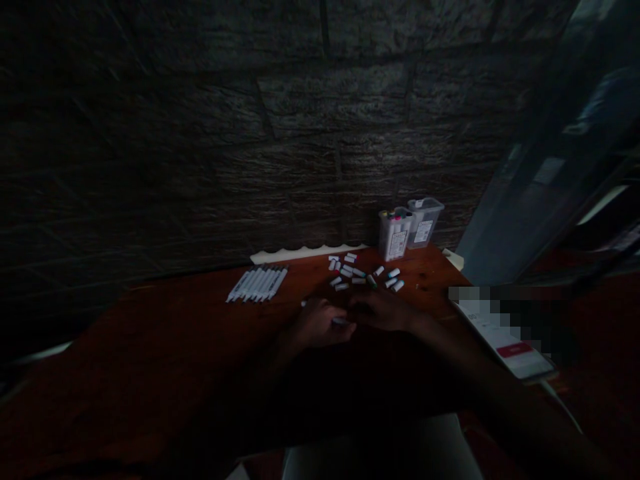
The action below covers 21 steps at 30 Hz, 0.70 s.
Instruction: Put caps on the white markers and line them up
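Note:
Low over the wooden table (150, 353), my left hand (320, 325) is closed around a white marker (341, 321), whose light end shows by the thumb. My right hand (385, 311) is close on its right, fingers bent and drawn together; what they pinch, if anything, is lost in the dark. Just beyond the hands lie several loose marker caps (359, 273), white with coloured ends. To the left, several white markers (257, 285) lie side by side in a slanted row.
Against the stone-pattern wall (300, 133) stand a clear box (395, 240) with markers in it and a second clear box (425, 223) behind. A white wavy-edged strip (310, 253) runs along the wall. A lit tablet or phone (525, 362) with a cable lies at the right edge.

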Each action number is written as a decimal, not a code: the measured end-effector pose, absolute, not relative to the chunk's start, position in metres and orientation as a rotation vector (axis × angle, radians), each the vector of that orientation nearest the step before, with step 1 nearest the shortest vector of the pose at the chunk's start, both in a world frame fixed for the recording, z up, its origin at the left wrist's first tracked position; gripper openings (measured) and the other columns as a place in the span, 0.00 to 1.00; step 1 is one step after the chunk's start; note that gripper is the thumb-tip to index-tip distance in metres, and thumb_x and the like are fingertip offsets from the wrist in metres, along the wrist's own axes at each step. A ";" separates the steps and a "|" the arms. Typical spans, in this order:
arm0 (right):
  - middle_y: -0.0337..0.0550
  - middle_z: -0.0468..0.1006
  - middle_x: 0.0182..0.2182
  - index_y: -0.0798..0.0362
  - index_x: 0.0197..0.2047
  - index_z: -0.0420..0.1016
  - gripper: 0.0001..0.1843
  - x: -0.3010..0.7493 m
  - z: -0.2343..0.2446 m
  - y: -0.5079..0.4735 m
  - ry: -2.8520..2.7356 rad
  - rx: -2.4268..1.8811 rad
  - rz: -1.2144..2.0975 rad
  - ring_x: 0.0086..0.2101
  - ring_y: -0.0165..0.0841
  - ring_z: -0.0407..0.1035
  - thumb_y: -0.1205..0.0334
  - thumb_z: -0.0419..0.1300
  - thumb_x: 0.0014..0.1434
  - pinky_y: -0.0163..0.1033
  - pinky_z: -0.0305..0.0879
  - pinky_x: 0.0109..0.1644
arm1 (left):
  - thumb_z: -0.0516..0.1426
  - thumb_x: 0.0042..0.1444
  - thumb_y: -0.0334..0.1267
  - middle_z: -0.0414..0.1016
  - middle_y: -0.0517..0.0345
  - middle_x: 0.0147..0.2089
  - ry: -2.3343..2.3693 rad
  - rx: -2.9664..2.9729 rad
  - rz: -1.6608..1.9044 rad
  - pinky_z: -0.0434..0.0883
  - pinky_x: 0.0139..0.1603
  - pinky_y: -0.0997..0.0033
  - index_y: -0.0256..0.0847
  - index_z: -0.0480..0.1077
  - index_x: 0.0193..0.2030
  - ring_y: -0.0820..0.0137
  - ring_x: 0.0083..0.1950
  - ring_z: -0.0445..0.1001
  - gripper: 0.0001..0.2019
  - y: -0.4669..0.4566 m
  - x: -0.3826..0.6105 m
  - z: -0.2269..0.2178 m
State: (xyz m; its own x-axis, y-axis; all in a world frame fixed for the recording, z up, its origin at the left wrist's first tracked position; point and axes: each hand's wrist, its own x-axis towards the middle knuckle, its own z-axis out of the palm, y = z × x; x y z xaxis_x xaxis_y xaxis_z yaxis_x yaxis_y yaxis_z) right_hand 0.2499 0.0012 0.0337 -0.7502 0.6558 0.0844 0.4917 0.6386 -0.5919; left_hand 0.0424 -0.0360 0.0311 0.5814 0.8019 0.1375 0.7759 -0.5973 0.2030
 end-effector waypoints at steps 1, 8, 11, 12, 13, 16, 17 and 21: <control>0.44 0.80 0.41 0.52 0.44 0.78 0.11 0.250 0.034 0.001 -2.564 -0.932 0.794 0.41 0.34 0.72 0.58 0.58 0.62 0.38 0.63 0.45 | 0.53 0.57 0.51 0.72 0.59 0.20 1.355 2.690 0.327 0.52 0.27 0.72 0.40 0.73 0.22 0.73 0.23 0.68 0.20 -0.036 0.043 0.030; 0.43 0.80 0.42 0.52 0.44 0.77 0.11 0.250 0.031 0.003 -2.553 -0.913 0.779 0.43 0.35 0.72 0.58 0.58 0.62 0.39 0.62 0.46 | 0.52 0.60 0.56 0.74 0.57 0.21 1.339 2.692 0.322 0.53 0.27 0.71 0.41 0.75 0.25 0.70 0.25 0.71 0.23 -0.035 0.041 0.027; 0.43 0.80 0.40 0.52 0.44 0.77 0.11 0.250 0.030 0.003 -2.548 -0.918 0.794 0.41 0.34 0.72 0.57 0.58 0.62 0.38 0.62 0.43 | 0.51 0.61 0.57 0.74 0.57 0.22 1.299 2.689 0.322 0.53 0.28 0.71 0.41 0.74 0.25 0.70 0.26 0.72 0.25 -0.036 0.041 0.029; 0.43 0.79 0.40 0.52 0.43 0.77 0.11 0.251 0.031 0.003 -2.548 -0.905 0.797 0.40 0.34 0.72 0.57 0.58 0.62 0.37 0.62 0.43 | 0.50 0.61 0.57 0.75 0.57 0.23 1.297 2.691 0.318 0.54 0.28 0.71 0.41 0.74 0.25 0.70 0.26 0.72 0.25 -0.036 0.041 0.029; 0.43 0.79 0.40 0.52 0.43 0.77 0.11 0.251 0.031 0.003 -2.548 -0.893 0.800 0.40 0.34 0.72 0.57 0.58 0.62 0.37 0.62 0.43 | 0.51 0.61 0.58 0.75 0.56 0.23 1.301 2.693 0.311 0.54 0.29 0.71 0.41 0.74 0.25 0.69 0.27 0.73 0.25 -0.036 0.041 0.030; 0.44 0.79 0.41 0.53 0.44 0.77 0.11 0.251 0.032 0.002 -2.556 -0.905 0.806 0.41 0.34 0.72 0.58 0.57 0.62 0.38 0.62 0.44 | 0.53 0.58 0.60 0.76 0.56 0.24 1.307 2.690 0.263 0.56 0.30 0.71 0.41 0.75 0.26 0.68 0.29 0.75 0.25 -0.036 0.041 0.032; 0.44 0.79 0.41 0.53 0.44 0.77 0.11 0.251 0.032 0.002 -2.561 -0.920 0.811 0.41 0.34 0.72 0.58 0.57 0.62 0.38 0.63 0.44 | 0.54 0.57 0.61 0.76 0.56 0.24 1.300 2.687 0.245 0.56 0.30 0.71 0.41 0.75 0.26 0.67 0.29 0.75 0.25 -0.036 0.041 0.032; 0.44 0.80 0.40 0.53 0.45 0.77 0.12 0.250 0.032 0.003 -2.560 -0.940 0.833 0.39 0.33 0.72 0.58 0.57 0.63 0.37 0.63 0.42 | 0.54 0.56 0.61 0.78 0.57 0.25 1.279 2.668 0.230 0.58 0.31 0.72 0.42 0.76 0.29 0.67 0.31 0.76 0.24 -0.038 0.042 0.034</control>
